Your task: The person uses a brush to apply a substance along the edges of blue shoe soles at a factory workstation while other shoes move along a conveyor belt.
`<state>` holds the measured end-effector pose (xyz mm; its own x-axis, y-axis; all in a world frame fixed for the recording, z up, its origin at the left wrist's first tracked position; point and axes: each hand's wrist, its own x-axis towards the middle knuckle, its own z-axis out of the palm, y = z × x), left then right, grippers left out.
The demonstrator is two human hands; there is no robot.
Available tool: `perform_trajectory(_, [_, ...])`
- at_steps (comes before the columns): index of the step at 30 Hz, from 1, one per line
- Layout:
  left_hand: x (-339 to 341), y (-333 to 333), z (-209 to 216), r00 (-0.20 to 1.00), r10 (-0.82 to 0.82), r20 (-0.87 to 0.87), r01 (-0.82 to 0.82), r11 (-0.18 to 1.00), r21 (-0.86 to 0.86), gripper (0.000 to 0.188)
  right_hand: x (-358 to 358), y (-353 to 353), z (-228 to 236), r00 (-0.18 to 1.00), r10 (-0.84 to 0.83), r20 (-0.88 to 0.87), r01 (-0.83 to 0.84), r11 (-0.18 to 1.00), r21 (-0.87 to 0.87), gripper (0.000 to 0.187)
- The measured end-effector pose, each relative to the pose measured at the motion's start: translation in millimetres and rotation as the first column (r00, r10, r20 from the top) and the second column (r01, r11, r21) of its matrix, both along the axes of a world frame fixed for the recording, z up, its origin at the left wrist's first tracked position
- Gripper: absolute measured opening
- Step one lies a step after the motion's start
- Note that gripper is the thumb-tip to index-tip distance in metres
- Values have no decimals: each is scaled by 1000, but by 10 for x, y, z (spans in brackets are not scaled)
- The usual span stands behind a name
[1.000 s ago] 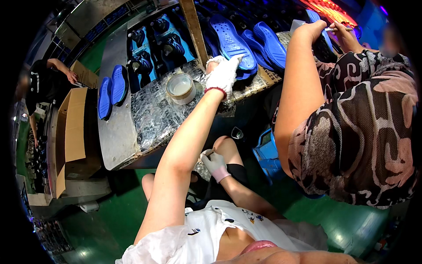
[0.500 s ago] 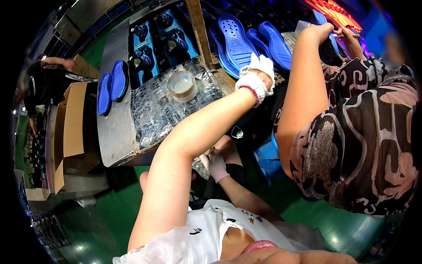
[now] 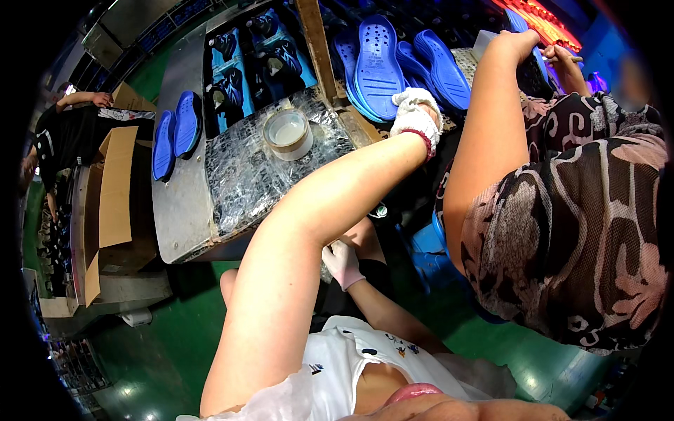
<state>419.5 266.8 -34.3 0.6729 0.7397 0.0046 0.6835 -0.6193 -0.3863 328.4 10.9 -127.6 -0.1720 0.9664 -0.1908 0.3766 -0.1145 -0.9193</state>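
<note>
My left hand (image 3: 417,116), in a white knit glove with a dark red cuff edge, reaches far forward, its fingers curled. It is beside the heel of a blue perforated shoe sole (image 3: 379,70), overlapping its edge. Whether anything lies within those fingers is hidden. Low over my lap, my right hand (image 3: 342,264) wears a pale glove with a pink cuff. Its fingers are bent together, partly behind my left forearm, and what they hold is mostly hidden. More blue soles (image 3: 442,70) stand alongside at the back of the table.
A clear tape roll (image 3: 288,135) lies on the plastic-wrapped bench top (image 3: 239,189). Two blue soles (image 3: 175,133) rest left of it, near dark shoe parts (image 3: 232,84). A wooden post (image 3: 316,49) rises behind. One co-worker (image 3: 562,231) sits close right; another (image 3: 74,140) stands by an open carton (image 3: 116,189).
My left hand has drawn slightly right, toward the sole's heel edge, and its fingers are more curled. My left forearm now covers more of my right hand. The co-worker at far left has shifted an arm.
</note>
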Motion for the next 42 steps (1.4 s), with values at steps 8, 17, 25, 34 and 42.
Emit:
perform_trajectory(8, [-187, -177, 573, 994, 50, -99, -52, 998, -21, 15, -161, -63, -418, 998, -57, -19, 59, 989, 133, 19])
perform_trajectory(17, [-413, -689, 813, 998, -17, -57, 16, 999, -29, 16, -144, -12, -67, 993, 101, 59, -99, 994, -33, 32])
perform_trajectory(25, [-452, -920, 912, 969, -38, 244, 85, 979, -184, 16, -194, -80, -410, 922, 4, 387, -218, 832, 510, 30])
perform_trajectory(34, [-891, -369, 1321, 913, -24, 406, 2, 999, 54, 65, -267, -75, -549, 992, -60, -111, 72, 991, 111, 30])
perform_trajectory(42, [-970, -750, 1395, 792, -33, 610, -133, 965, 225, 53, -243, -50, -509, 990, -105, 90, 77, 958, 276, 37])
